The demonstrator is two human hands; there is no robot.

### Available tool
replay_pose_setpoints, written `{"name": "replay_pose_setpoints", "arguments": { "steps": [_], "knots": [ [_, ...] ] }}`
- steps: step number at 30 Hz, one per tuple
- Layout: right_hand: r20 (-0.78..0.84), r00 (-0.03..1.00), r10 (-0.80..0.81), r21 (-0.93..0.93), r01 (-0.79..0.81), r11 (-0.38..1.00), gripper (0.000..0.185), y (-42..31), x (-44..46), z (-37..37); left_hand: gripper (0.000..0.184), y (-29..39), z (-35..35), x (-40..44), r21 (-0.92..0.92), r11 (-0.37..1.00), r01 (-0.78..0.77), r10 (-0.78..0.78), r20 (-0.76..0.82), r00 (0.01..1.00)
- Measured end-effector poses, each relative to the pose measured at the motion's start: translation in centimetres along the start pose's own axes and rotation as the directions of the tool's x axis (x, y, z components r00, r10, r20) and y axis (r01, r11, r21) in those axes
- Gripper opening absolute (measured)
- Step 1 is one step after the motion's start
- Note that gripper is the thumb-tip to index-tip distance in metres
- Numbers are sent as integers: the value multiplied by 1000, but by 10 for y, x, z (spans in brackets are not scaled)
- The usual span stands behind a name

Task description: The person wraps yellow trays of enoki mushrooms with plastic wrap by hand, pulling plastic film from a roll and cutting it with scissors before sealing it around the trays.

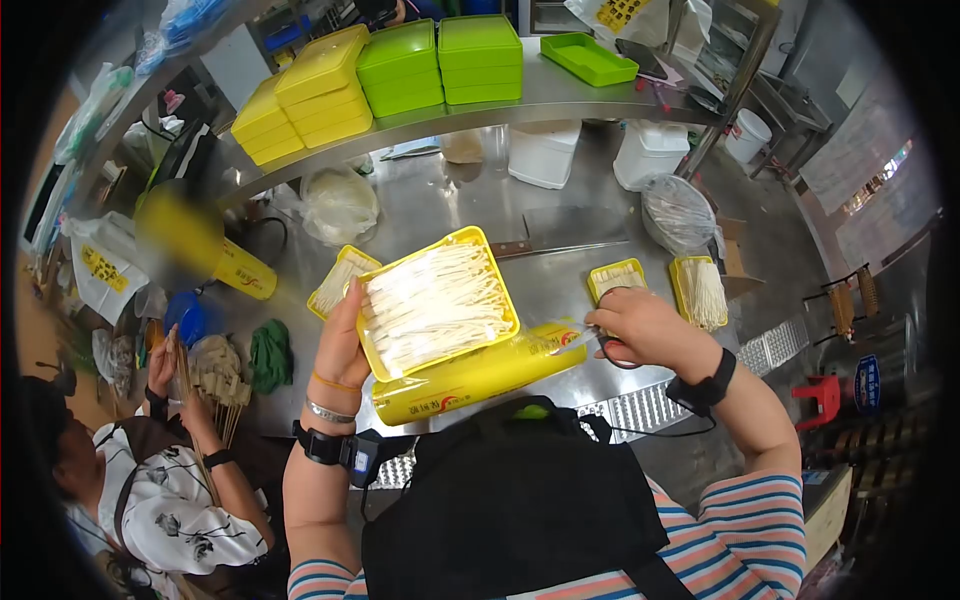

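Note:
My left hand (340,335) grips the left edge of a yellow tray (506,287), tilted up above the counter. White enoki mushrooms (435,305) fill it in rows, under shiny clear film. Just below the tray lies a big yellow roll of cling film (480,388). In my right hand (640,325) is a pair of scissors (621,360), its blades pointing left over the roll's right end. Smaller yellow trays of enoki flank the work: one tray (343,280) partly behind my left hand, another tray (617,276) beyond my right hand, a third tray (700,292) farther right.
A cleaver (575,230) lies behind the held tray. Stacked yellow boxes (322,85) and green boxes (440,60) line the shelf, with white tubs (545,153) underneath. A wrapped bowl (678,213) stands at right. On the left, a co-worker (170,480) holds several skewers.

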State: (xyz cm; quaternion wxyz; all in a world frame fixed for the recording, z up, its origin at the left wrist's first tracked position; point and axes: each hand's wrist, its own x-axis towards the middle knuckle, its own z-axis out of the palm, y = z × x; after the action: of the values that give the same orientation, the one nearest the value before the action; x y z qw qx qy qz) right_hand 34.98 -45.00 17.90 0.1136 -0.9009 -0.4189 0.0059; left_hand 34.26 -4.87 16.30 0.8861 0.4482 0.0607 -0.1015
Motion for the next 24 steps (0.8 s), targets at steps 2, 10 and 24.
{"name": "replay_pose_setpoints", "arguments": {
  "steps": [2,10,24],
  "knots": [
    [41,997,-72,13,72,997,42,11,12,13,48,-2,1,1,-11,1000,-16,16,-10,1000],
    [196,966,-168,62,158,985,40,18,43,50,49,0,0,0,-43,999,-9,8,-32,999],
    [72,947,-313,148,300,942,42,-47,96,62,47,6,-1,0,-133,991,1,-6,-37,999]
  ]
}}
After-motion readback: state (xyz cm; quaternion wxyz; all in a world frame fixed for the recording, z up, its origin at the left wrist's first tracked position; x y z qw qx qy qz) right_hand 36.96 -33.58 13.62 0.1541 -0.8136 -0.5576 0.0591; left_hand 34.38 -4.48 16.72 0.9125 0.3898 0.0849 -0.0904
